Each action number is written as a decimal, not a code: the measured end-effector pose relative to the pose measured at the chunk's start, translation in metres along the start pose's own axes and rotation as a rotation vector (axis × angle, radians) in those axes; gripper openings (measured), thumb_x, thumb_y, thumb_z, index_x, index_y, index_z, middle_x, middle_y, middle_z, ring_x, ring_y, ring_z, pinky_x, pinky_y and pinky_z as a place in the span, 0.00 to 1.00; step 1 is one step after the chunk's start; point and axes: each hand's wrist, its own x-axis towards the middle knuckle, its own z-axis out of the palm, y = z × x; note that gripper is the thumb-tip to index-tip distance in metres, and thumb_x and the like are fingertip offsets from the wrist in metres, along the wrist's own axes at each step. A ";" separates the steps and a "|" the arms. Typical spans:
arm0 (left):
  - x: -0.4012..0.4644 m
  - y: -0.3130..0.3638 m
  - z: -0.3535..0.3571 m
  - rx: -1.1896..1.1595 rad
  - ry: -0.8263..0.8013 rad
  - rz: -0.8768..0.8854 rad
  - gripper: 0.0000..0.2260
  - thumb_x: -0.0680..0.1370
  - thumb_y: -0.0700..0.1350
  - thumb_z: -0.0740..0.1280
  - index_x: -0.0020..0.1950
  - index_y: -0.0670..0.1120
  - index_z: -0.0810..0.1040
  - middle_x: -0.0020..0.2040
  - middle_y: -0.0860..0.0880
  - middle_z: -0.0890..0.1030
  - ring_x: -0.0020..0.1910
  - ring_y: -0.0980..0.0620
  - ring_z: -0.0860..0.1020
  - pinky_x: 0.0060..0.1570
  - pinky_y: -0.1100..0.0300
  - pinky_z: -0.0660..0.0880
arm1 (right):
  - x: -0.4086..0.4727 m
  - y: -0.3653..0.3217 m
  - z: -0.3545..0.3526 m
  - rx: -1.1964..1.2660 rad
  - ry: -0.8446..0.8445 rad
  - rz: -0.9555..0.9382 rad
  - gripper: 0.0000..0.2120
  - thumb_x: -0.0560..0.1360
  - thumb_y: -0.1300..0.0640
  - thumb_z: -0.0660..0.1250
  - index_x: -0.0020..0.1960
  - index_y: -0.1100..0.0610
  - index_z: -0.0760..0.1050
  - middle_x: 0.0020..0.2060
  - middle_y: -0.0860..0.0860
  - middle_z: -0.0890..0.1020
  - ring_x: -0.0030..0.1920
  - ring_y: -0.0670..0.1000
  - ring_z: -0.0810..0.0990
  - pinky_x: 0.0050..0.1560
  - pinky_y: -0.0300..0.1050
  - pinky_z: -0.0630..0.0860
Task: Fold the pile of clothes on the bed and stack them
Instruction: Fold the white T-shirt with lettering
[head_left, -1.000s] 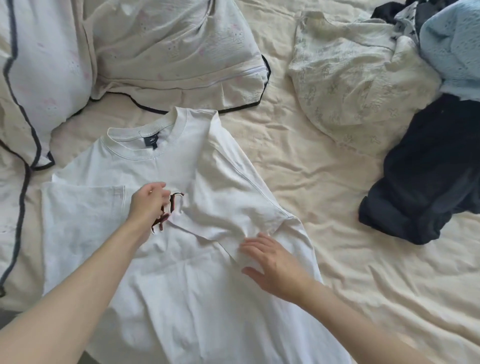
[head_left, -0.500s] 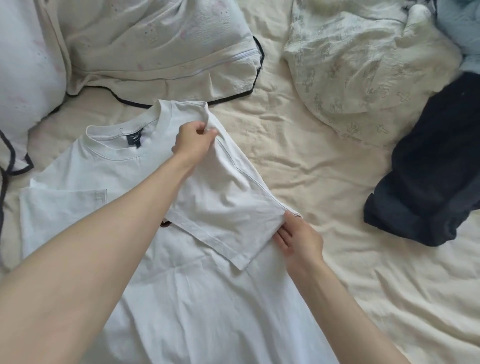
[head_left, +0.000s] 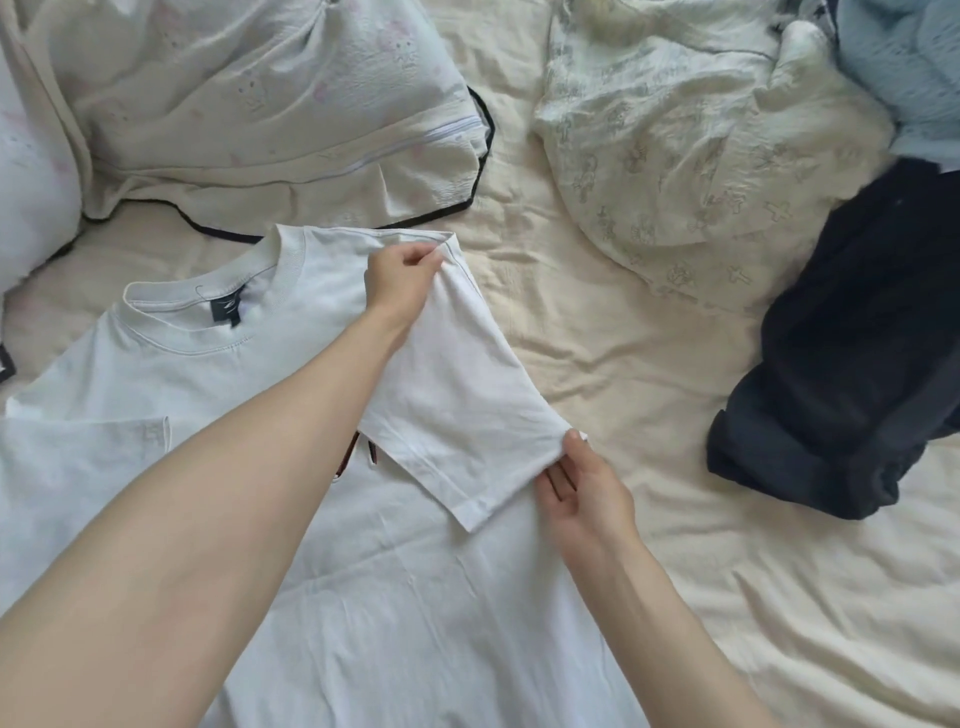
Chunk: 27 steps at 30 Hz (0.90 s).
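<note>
A white T-shirt (head_left: 415, 597) lies face up on the cream bed sheet (head_left: 649, 389), collar toward the pillows. Both of its sleeves are folded inward over the chest, and the right sleeve partly covers a dark print. My left hand (head_left: 400, 283) reaches across and pinches the shirt's right shoulder fold near the collar. My right hand (head_left: 582, 483) pinches the shirt's right edge at the sleeve's lower corner. The pile of unfolded clothes lies at the right: a dark navy garment (head_left: 852, 364), a cream patterned garment (head_left: 691, 135) and a light blue garment (head_left: 904, 67).
Two pale pillows with black piping lie at the head of the bed, one behind the shirt (head_left: 270, 98) and one at the left edge (head_left: 31, 197). Wrinkled sheet shows between the shirt and the clothes pile.
My left hand left the chest print and took hold of the right shoulder fold. My right hand shifted from lying flat on the sleeve to pinching the shirt's right edge.
</note>
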 end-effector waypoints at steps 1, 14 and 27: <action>0.003 0.002 0.002 0.019 0.003 0.008 0.08 0.76 0.42 0.68 0.54 0.41 0.82 0.53 0.45 0.82 0.49 0.55 0.76 0.53 0.65 0.70 | 0.000 0.001 0.000 0.032 -0.007 -0.004 0.02 0.76 0.63 0.66 0.47 0.62 0.77 0.48 0.57 0.83 0.47 0.51 0.82 0.45 0.43 0.77; -0.040 -0.050 -0.055 0.731 -0.066 0.187 0.14 0.80 0.52 0.61 0.53 0.41 0.74 0.52 0.42 0.80 0.54 0.41 0.76 0.56 0.52 0.64 | -0.011 0.038 -0.010 -0.617 -0.179 0.020 0.02 0.74 0.64 0.68 0.47 0.60 0.77 0.43 0.54 0.85 0.43 0.51 0.85 0.39 0.38 0.80; -0.165 -0.111 -0.099 0.818 0.039 0.316 0.20 0.76 0.40 0.67 0.68 0.41 0.72 0.69 0.39 0.70 0.70 0.39 0.65 0.66 0.41 0.61 | -0.040 0.068 -0.060 -1.573 -0.193 -0.880 0.03 0.76 0.57 0.67 0.49 0.55 0.77 0.43 0.46 0.80 0.46 0.49 0.78 0.44 0.35 0.70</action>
